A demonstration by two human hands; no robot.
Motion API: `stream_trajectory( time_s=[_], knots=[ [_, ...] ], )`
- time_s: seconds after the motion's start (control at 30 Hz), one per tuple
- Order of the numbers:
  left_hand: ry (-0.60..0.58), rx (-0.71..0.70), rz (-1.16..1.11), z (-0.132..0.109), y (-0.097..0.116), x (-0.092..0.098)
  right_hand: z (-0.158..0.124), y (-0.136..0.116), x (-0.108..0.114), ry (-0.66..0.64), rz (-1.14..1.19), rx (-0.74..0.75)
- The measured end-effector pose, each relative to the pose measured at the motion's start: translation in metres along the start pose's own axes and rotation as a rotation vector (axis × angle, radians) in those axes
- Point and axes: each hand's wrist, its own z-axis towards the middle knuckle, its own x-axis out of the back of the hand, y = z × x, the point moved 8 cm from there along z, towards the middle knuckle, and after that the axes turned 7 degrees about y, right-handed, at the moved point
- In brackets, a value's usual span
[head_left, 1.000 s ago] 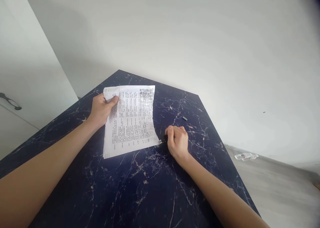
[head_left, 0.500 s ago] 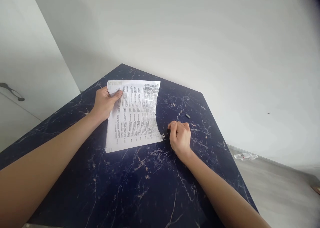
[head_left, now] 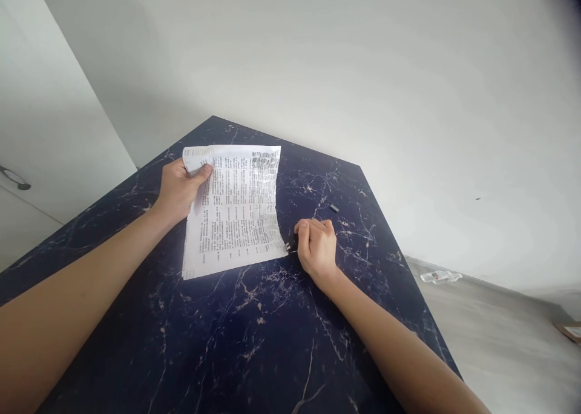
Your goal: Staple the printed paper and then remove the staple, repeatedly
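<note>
My left hand (head_left: 181, 184) grips the upper left edge of a sheaf of printed paper (head_left: 236, 214), thumb on top and the other fingers behind. The paper's left edge curls up, and its right side bends. At the lower right corner of the sheaf, my right hand (head_left: 318, 246) is closed around a small black stapler-like tool (head_left: 293, 243). Its metal end meets the paper corner, while the fist hides most of its body. A short dark grey piece (head_left: 334, 208), perhaps a strip of staples, lies on the table beyond my right hand.
The table (head_left: 218, 353) has a dark blue marbled top with angled far edges against a pale wall (head_left: 318, 69). A white cabinet with a dark handle (head_left: 16, 179) stands at left. A clear plastic item (head_left: 440, 276) lies on the floor at right.
The whole view has shifted slightly, so everything appears a little further left. Both hands keep their grip, and the tool stays at the paper's corner.
</note>
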Motion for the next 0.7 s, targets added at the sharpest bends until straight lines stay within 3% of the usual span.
stream_trajectory(
  time_s=[0.4,0.7],
  knots=[
    [0.010,0.001,0.045,0.002,-0.003,0.002,0.000,-0.016,-0.006,-0.069,-0.210,0.131],
    [-0.027,-0.021,0.088,-0.001,-0.002,-0.002,-0.006,-0.035,-0.016,-0.191,-0.431,0.202]
  ],
)
